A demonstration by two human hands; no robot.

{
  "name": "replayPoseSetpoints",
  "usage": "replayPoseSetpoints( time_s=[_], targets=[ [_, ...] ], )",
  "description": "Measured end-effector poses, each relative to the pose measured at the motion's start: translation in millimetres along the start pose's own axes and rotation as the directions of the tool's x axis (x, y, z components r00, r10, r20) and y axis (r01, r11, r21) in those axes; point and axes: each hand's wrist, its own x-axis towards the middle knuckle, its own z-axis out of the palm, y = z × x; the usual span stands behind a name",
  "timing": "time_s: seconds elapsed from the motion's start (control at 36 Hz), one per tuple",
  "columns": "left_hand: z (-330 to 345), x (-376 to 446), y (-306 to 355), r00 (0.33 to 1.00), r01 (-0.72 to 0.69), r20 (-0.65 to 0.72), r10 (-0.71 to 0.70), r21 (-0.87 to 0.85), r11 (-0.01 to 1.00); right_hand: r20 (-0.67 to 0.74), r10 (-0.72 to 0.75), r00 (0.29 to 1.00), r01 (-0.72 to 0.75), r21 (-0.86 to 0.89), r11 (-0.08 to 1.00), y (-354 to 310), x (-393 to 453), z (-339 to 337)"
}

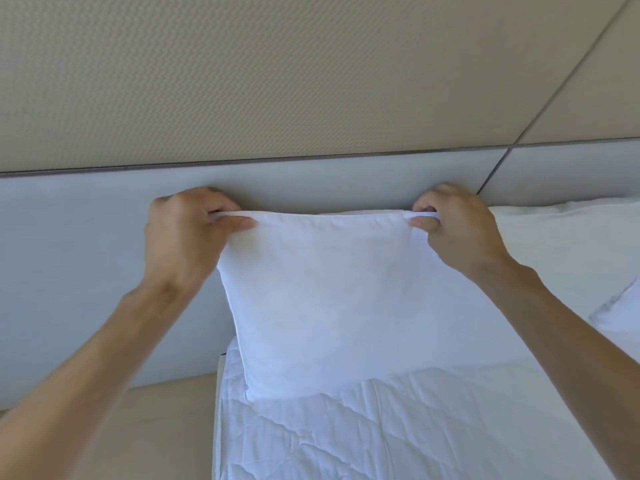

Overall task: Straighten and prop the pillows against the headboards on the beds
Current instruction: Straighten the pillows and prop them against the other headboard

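Landmark: the dark horizontal seam [242, 160] that runs across the whole view. Above it, beige textured wall panel [277, 71] with a fine woven-looking pattern; a diagonal dark joint [575, 67] cuts it upper right, and another beige panel [609, 81] sits beyond that joint. Below the seam, pale grey smooth padded panel [69, 254], with a short dark vertical joint [495, 174] splitting it towards the right. Further below, lower left, a flat beige surface [166, 427], probably floor or a side ledge; can't tell which from this angle. Light is soft, even, daylight-like, with no hard shadows. Colours read slightly bluish low down.
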Motion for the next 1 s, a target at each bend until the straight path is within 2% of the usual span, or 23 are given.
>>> replayPoseSetpoints(
  time_s=[0.11, 0.19, 0.25, 0.33, 0.42, 0.5, 0.56, 0.67, 0.72, 0.89, 1.0],
  targets=[
    [-6, -2, 1, 0.998, 0.044, -0.050, -0.039, 0.111, 0.993, -0.065, -0.050, 0.997, 0.053, 0.037, 0.998, -3, 6, -4],
    [-7, -5, 13, 0.991, 0.129, -0.064, -0.114, 0.305, 0.944, -0.064, -0.028, 0.998, 0.039, 0.166, 0.985, 1, 4, -3],
    [-7, -6, 25, 0.993, 0.118, -0.027, -0.117, 0.415, 0.902, -0.020, -0.012, 1.000, 0.016, 0.222, 0.975, 10, 1, -7],
    [0, -6, 47, 0.996, -0.042, 0.089, 0.002, 0.454, 0.890, 0.067, -0.007, 0.998, -0.008, 0.213, 0.977, 35, -1, -20],
    [27, -3, 74, 0.940, -0.204, 0.319, 0.123, 0.232, 0.951, 0.125, 0.027, 0.992, -0.042, 0.113, 0.993, 63, -6, -33],
    [71, 3, 98, 0.887, -0.243, 0.426, 0.178, 0.104, 0.964, 0.158, 0.091, 0.983, -0.098, 0.039, 0.994, 91, -11, -38],
    [100, 5, 115, 0.854, -0.301, 0.481, 0.198, 0.146, 0.942, 0.189, 0.148, 0.971, -0.154, 0.015, 0.988, 106, -14, -39],
    [141, 5, 140, 0.803, -0.427, 0.577, 0.151, 0.379, 0.821, 0.218, 0.177, 0.960, -0.182, 0.006, 0.983, 129, -15, -42],
    [151, 6, 145, 0.815, -0.442, 0.564, 0.131, 0.460, 0.770, 0.209, 0.172, 0.963, -0.172, -0.017, 0.985, 133, -12, -46],
    [146, 10, 147, 0.902, -0.331, 0.405, 0.148, 0.430, 0.840, 0.086, 0.076, 0.993, -0.076, -0.005, 0.997, 139, 2, -57],
    [148, 2, 148, 0.904, -0.385, 0.375, 0.205, 0.505, 0.773, 0.087, 0.035, 0.996, -0.041, 0.065, 0.997, 148, -2, -54]
  ],
)
